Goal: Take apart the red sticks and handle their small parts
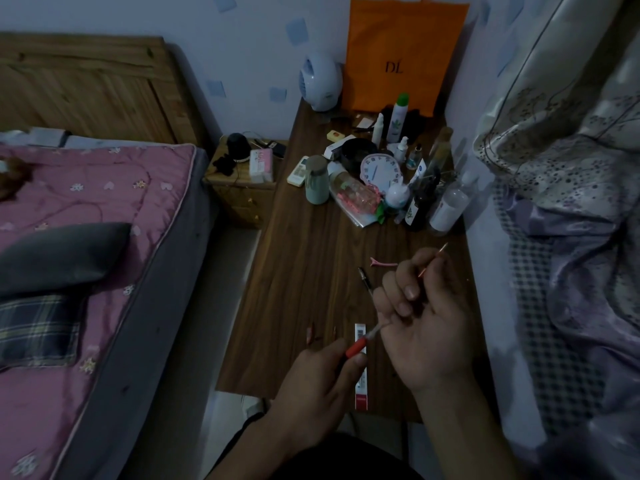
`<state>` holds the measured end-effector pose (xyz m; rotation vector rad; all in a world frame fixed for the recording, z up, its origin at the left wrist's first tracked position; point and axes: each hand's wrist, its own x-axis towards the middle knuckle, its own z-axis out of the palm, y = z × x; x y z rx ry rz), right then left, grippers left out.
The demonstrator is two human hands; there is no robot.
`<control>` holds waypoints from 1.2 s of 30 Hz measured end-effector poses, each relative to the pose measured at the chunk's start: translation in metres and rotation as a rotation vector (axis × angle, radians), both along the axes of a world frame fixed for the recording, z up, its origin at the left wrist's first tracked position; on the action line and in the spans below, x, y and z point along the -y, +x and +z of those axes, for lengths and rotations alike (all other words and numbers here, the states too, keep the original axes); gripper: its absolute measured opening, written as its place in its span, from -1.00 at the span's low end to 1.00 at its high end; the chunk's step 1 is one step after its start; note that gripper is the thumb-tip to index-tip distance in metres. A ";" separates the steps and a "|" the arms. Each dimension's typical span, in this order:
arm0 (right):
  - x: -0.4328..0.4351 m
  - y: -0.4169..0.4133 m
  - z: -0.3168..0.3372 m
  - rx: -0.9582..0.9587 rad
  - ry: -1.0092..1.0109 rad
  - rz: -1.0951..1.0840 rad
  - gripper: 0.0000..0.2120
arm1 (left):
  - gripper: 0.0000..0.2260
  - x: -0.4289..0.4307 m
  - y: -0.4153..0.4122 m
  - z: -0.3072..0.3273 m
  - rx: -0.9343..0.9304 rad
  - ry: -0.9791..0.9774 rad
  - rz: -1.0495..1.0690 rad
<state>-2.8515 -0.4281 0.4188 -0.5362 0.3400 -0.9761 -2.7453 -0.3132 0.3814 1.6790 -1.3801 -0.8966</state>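
- Pen (360, 342) with a red grip sits in the left hand (311, 393), pinched between thumb and forefinger; its long axis runs low-left to high-right, the pale tip pointing up at the right hand's little finger, just above the near end of the wooden table (304, 271).
- Right hand (426, 323) is held palm-up beside it, fingers curled in; thumb and forefinger pinch a thin reddish refill (433, 261), which slants the same way, its point sticking out up and to the right.
- Under the two hands lies a narrow white packet (361, 372) with a barcode and a red end, lengthwise on the table.
- Just beyond the fingers lie a dark pen barrel (365, 277) and a pink hair clip (382, 263), a little apart.
- Farther back stands the clutter: a pale green jar (317, 180) with its lid on, a clear bottle (353, 194) tipped on its side with pink things inside, a white clock (380, 171) leaning, a white bottle (448, 206), a tall spray can (397, 117) with a green cap.
- At the wall stands an orange bag (401, 53); what it holds I cannot tell.
- Left of the table are a small nightstand (242, 192) and a bed with a pink quilt (86, 209).
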 end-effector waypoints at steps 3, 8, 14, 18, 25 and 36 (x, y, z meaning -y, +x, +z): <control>-0.004 0.000 0.000 -0.087 -0.053 -0.015 -0.83 | -0.63 0.002 -0.001 0.005 -0.042 -0.004 0.001; -0.010 0.002 -0.008 -0.375 -0.207 -0.076 -0.80 | -0.55 0.010 0.004 0.009 -0.096 -0.002 0.036; -0.010 0.004 -0.025 -0.741 -0.332 -0.053 -0.82 | -0.70 0.016 0.016 0.006 -0.067 0.024 0.073; -0.008 0.003 -0.030 -0.798 -0.367 -0.045 -0.84 | -0.63 0.015 0.020 0.002 -0.108 0.084 0.067; -0.009 0.003 -0.030 -0.759 -0.373 -0.035 -0.87 | -0.60 0.017 0.018 0.005 -0.192 0.092 0.075; -0.005 0.006 -0.036 -0.770 -0.326 0.003 -0.88 | -0.62 0.021 0.020 -0.003 -0.168 0.106 0.096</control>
